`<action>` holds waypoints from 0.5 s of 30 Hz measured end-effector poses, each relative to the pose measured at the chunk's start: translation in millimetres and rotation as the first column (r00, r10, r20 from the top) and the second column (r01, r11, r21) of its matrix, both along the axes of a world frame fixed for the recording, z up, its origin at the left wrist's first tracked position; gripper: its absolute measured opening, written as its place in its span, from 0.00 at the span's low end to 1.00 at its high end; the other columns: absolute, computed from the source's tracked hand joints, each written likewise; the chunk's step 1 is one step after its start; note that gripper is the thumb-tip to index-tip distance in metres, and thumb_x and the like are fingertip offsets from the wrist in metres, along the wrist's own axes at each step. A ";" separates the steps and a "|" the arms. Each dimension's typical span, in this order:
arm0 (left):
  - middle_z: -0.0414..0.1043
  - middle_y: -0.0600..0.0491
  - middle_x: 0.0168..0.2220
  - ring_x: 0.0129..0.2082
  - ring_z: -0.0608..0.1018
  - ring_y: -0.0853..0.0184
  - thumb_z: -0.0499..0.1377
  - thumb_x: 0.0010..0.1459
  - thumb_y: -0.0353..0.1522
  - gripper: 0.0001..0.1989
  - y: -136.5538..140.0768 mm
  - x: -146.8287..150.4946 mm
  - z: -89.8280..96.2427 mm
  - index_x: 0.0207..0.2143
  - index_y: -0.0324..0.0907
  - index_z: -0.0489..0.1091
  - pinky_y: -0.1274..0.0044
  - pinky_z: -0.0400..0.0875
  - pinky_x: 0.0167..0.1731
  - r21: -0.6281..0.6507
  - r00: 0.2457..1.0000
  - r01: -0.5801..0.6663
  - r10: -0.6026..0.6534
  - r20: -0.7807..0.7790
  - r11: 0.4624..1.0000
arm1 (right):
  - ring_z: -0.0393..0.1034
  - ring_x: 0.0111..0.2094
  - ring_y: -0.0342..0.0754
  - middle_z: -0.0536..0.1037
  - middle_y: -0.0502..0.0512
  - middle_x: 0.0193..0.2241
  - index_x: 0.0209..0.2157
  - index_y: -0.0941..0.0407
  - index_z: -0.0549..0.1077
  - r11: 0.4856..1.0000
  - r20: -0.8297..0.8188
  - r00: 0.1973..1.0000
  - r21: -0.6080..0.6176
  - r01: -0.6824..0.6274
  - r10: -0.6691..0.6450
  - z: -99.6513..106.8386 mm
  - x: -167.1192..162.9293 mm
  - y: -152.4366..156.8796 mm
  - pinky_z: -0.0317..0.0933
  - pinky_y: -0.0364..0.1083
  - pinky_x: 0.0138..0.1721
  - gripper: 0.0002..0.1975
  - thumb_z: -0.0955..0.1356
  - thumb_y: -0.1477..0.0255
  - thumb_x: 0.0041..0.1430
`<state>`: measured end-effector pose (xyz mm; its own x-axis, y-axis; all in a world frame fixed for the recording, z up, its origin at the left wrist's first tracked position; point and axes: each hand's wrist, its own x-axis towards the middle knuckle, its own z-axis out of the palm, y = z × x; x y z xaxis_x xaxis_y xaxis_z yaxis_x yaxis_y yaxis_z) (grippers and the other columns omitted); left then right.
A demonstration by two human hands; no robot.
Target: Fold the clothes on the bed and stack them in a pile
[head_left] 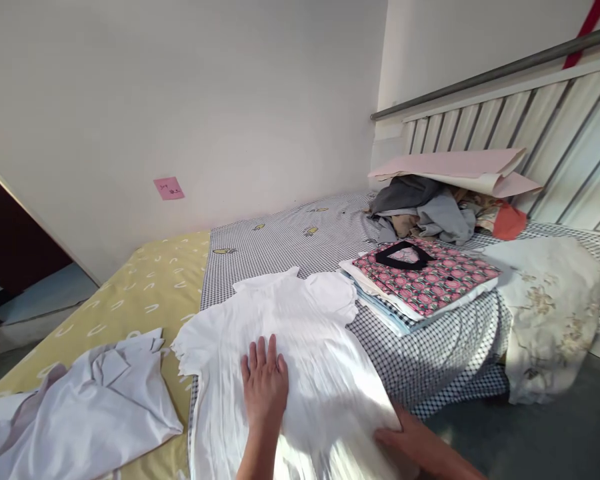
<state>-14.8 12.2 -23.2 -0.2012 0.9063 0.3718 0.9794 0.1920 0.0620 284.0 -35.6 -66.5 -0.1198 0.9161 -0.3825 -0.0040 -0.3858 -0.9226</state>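
A white short-sleeved blouse with gathered fabric and frilled cuffs lies spread on the bed, its neckline pointing away from me. My left hand rests flat on its middle, fingers stretched out. At the garment's right side edge, my right hand grips the cloth, thumb on top and the other fingers hidden beneath. Bright sunlight falls on the lower right of the blouse, and its bottom end runs out of view.
A pile of folded clothes, topped by a pink patterned garment, sits at right. Behind it are crumpled clothes under pink sheets. A pale shirt lies left on the yellow bedding. Floral cloth hangs over the bed edge.
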 end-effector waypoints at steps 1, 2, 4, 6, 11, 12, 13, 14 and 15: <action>0.61 0.45 0.70 0.71 0.62 0.52 0.45 0.70 0.34 0.27 -0.3 0.4 1.3 0.69 0.44 0.61 0.55 0.53 0.70 -0.016 1.000 -0.004 0.004 0.003 1.000 | 0.77 0.45 0.69 0.86 0.60 0.35 0.29 0.50 0.84 0.998 -0.072 0.997 -0.052 0.022 -0.025 0.4 1.2 -6.6 0.67 0.60 0.50 0.22 0.81 0.54 0.29; 0.61 0.45 0.71 0.71 0.62 0.51 0.45 0.70 0.34 0.27 -0.2 0.8 3.4 0.70 0.44 0.60 0.55 0.53 0.70 -0.033 1.000 -0.007 0.007 0.005 0.999 | 0.78 0.45 0.68 0.86 0.60 0.34 0.29 0.51 0.84 0.993 -0.135 0.989 -0.111 0.046 -0.060 2.9 2.2 -12.5 0.68 0.58 0.49 0.23 0.80 0.51 0.33; 0.59 0.45 0.72 0.72 0.60 0.51 0.44 0.70 0.35 0.28 1.3 1.4 10.4 0.70 0.44 0.58 0.55 0.51 0.71 -0.077 1.000 -0.010 0.012 0.018 0.997 | 0.79 0.43 0.64 0.86 0.60 0.34 0.32 0.54 0.84 0.978 -0.275 0.951 -0.191 0.088 -0.139 13.6 4.0 -22.4 0.69 0.54 0.47 0.23 0.77 0.50 0.42; 0.56 0.45 0.73 0.73 0.57 0.52 0.43 0.70 0.35 0.29 3.6 2.7 20.1 0.71 0.44 0.57 0.55 0.47 0.72 -0.141 0.997 -0.026 0.036 0.067 0.990 | 0.80 0.43 0.60 0.86 0.59 0.36 0.34 0.55 0.84 0.965 -0.374 0.906 -0.238 0.112 -0.197 28.3 4.8 -29.4 0.70 0.51 0.44 0.22 0.78 0.52 0.44; 0.51 0.42 0.75 0.75 0.53 0.50 0.47 0.69 0.39 0.29 -14.5 27.6 27.2 0.70 0.43 0.58 0.50 0.44 0.71 -0.250 0.899 0.076 0.042 0.436 0.965 | 0.80 0.41 0.59 0.86 0.57 0.36 0.41 0.54 0.83 0.958 -0.483 0.839 -0.247 0.145 -0.251 63.9 -5.1 -37.2 0.70 0.50 0.44 0.24 0.80 0.58 0.41; 0.52 0.41 0.74 0.74 0.55 0.50 0.48 0.69 0.41 0.31 -26.0 39.3 21.8 0.70 0.42 0.57 0.51 0.47 0.71 -0.199 0.830 0.201 -0.059 0.555 0.959 | 0.80 0.41 0.59 0.86 0.57 0.35 0.42 0.54 0.82 0.960 -0.484 0.836 -0.229 0.164 -0.259 70.0 -9.0 -38.2 0.70 0.51 0.44 0.26 0.81 0.58 0.40; 0.54 0.40 0.74 0.72 0.59 0.51 0.49 0.68 0.44 0.33 -39.7 53.4 14.7 0.71 0.42 0.56 0.54 0.53 0.70 -0.116 0.722 0.351 -0.190 0.665 0.929 | 0.80 0.41 0.59 0.86 0.56 0.36 0.43 0.54 0.82 0.963 -0.481 0.839 -0.201 0.178 -0.256 75.7 -13.2 -39.4 0.70 0.52 0.45 0.27 0.81 0.58 0.41; 0.54 0.39 0.73 0.70 0.64 0.53 0.49 0.67 0.48 0.37 -54.6 69.3 6.8 0.73 0.41 0.50 0.58 0.60 0.68 0.013 0.560 0.492 -0.327 0.761 0.870 | 0.80 0.41 0.58 0.86 0.56 0.36 0.45 0.54 0.81 0.969 -0.472 0.848 -0.167 0.185 -0.243 80.8 -17.2 -40.7 0.69 0.52 0.45 0.28 0.81 0.57 0.41; 0.54 0.38 0.73 0.67 0.69 0.52 0.52 0.64 0.51 0.44 -69.5 86.1 -0.5 0.74 0.40 0.44 0.60 0.66 0.64 0.112 0.405 0.600 -0.422 0.811 0.792 | 0.79 0.41 0.58 0.86 0.56 0.36 0.46 0.53 0.81 0.975 -0.455 0.863 -0.128 0.180 -0.219 85.1 -21.0 -41.9 0.69 0.52 0.45 0.29 0.81 0.57 0.42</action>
<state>71.3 -57.4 -23.8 0.2054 0.9668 0.1517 0.4694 -0.2333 0.8516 263.0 -77.5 18.6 -0.1187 0.9090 -0.3995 -0.5088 -0.4012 -0.7617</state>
